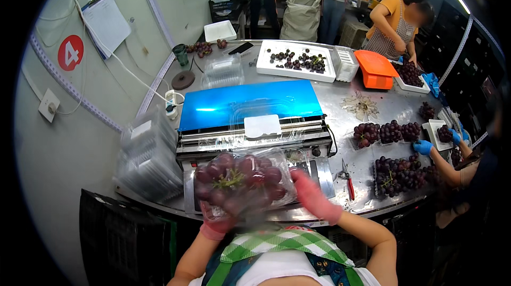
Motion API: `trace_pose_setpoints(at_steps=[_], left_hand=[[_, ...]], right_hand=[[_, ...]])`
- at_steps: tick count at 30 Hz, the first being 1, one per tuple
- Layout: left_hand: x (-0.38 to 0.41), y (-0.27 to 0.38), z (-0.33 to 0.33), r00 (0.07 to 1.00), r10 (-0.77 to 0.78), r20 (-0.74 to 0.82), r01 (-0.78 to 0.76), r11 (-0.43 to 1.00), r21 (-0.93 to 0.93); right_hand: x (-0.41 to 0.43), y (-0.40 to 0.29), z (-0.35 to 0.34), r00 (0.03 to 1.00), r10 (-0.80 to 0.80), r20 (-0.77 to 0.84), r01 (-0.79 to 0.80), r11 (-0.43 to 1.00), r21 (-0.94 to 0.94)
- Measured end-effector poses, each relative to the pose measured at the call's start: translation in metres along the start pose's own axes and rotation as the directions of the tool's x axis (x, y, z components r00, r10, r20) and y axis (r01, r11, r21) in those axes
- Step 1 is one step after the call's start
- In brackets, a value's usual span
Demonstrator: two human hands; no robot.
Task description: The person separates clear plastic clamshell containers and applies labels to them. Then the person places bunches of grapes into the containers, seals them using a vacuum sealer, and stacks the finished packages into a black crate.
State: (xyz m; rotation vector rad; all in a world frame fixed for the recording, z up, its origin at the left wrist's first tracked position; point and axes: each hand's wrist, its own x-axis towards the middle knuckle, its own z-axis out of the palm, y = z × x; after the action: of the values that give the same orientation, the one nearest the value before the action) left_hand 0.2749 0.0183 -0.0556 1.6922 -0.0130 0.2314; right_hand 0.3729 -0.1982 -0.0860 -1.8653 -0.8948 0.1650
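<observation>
A clear plastic punnet of red grapes (243,182) is held close to my chest, in front of the film wrapping machine (255,126). My left hand (217,220), in a pink glove, is under its near left side, and the fingers are mostly hidden. At the punnet's right edge is my right hand (315,198), also in a pink glove, blurred, with its fingertips against the plastic. The machine has a blue lid (251,96), metal rollers and a stretch of clear film; a white rectangular piece (262,126) lies over the rollers.
Stacked clear punnets (147,158) stand left. Red-handled pruning shears (348,182) lie right, beside loose grape bunches (399,174) and filled punnets (365,134). A co-worker's blue-gloved hand (423,147) is there. Behind are a white tray (295,76) and an orange scale (375,69).
</observation>
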Motion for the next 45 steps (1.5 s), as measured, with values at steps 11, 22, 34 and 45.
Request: trace_pose_setpoints(at_steps=[11,22,34,45], left_hand=[[0.021,0.003,0.003,0.907,-0.286,-0.309,0.128,0.885,-0.447],[0.035,-0.043,-0.018,0.951,-0.195,-0.241,0.287,0.847,0.447],[0.059,-0.028,-0.014,0.998,-0.061,-0.001,0.041,0.646,0.763],[0.061,-0.032,-0.014,0.989,-0.063,0.135,-0.095,0.426,0.900]], right_hand=[[0.022,-0.064,-0.063,0.889,0.379,0.259,-0.437,0.528,0.728],[0.025,0.002,-0.041,0.900,0.418,0.126,-0.437,0.866,0.243],[0.066,-0.016,-0.062,0.692,0.461,0.555,-0.584,0.810,0.055],[0.065,0.016,-0.041,0.873,0.086,0.480,0.018,0.978,-0.208]])
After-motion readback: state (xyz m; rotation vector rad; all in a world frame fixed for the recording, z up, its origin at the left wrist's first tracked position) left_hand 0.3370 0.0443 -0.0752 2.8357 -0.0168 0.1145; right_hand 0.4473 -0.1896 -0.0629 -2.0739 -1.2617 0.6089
